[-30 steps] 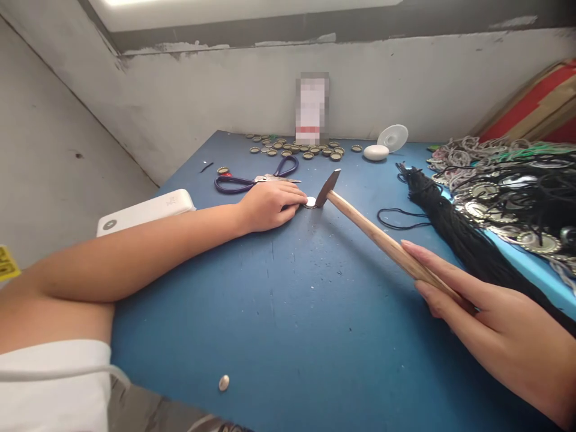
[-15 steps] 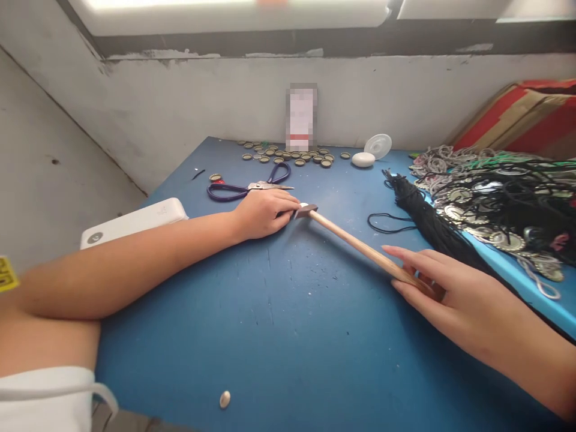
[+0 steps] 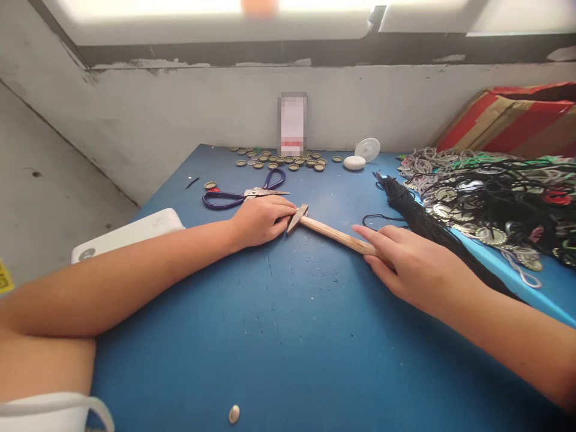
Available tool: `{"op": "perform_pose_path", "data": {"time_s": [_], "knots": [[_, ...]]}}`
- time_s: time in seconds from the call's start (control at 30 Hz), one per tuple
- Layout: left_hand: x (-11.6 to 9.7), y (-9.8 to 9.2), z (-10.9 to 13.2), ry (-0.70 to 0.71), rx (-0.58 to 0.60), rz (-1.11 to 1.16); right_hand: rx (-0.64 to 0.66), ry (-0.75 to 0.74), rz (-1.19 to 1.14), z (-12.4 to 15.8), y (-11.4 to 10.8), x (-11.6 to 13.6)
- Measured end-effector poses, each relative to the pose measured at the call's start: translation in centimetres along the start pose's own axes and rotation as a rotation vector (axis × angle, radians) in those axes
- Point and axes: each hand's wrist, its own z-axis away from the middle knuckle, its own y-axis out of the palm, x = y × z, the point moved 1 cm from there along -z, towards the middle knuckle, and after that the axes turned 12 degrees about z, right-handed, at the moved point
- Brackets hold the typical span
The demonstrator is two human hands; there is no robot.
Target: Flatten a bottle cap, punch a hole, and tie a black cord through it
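My right hand (image 3: 411, 261) grips the wooden handle of a small hammer (image 3: 335, 231), index finger stretched along it. The hammer's metal head is at the left, right by the fingertips of my left hand (image 3: 263, 221). My left hand rests low on the blue table (image 3: 288, 336), its fingers drawn together. What those fingers hold, if anything, is hidden behind them and the hammer head. Just beyond the left hand lie scissors (image 3: 225, 200) with dark blue handles, blades apart. A bottle cap (image 3: 210, 186) and a small red piece lie beside them.
Several bottle caps (image 3: 294, 167) are scattered before a blurred upright phone-like object (image 3: 292, 123). A white oval object (image 3: 354, 163) leans near a clear disc (image 3: 368, 150). Black cords (image 3: 405, 204) and tangled pendants fill the right. A white power bank (image 3: 130, 234) lies left; a small oval bead (image 3: 234, 414) sits in front.
The hammer head has turned and come down slightly beside my left fingertips. My right hand has shifted left and a little up. My left hand stays about where it was; the view tilts slightly.
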Motion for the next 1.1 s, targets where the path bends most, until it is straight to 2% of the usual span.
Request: {"op": "perform_pose_path", "data": {"time_s": [0.13, 0.2, 0.3, 0.5, 0.7, 0.83, 1.1], "knots": [[0.0, -0.1, 0.0, -0.005, 0.027, 0.03, -0.039, -0.022, 0.055, 0.3, 0.2, 0.7], [-0.1, -0.1, 0.0, -0.003, 0.023, 0.035, -0.043, 0.018, 0.034, 0.5, 0.4, 0.5], [0.0, -0.1, 0.1, -0.006, -0.003, 0.033, 0.018, 0.121, -0.086, 0.5, 0.8, -0.4], [-0.3, 0.0, 0.1, -0.007, -0.025, -0.006, 0.143, 0.185, -0.324, 0.6, 1.0, -2.2], [-0.4, -0.1, 0.0, 0.038, 0.009, -0.034, 0.268, 0.403, -0.592, 0.9, -0.2, -2.5], [-0.3, 0.0, 0.0, 0.04, 0.004, -0.029, 0.329, 0.415, -0.628, 1.0, -0.5, -2.5], [-0.3, 0.1, -0.2, 0.048, 0.043, -0.066, 0.138, 0.274, -0.529, 1.2, -0.7, -1.6]]}}
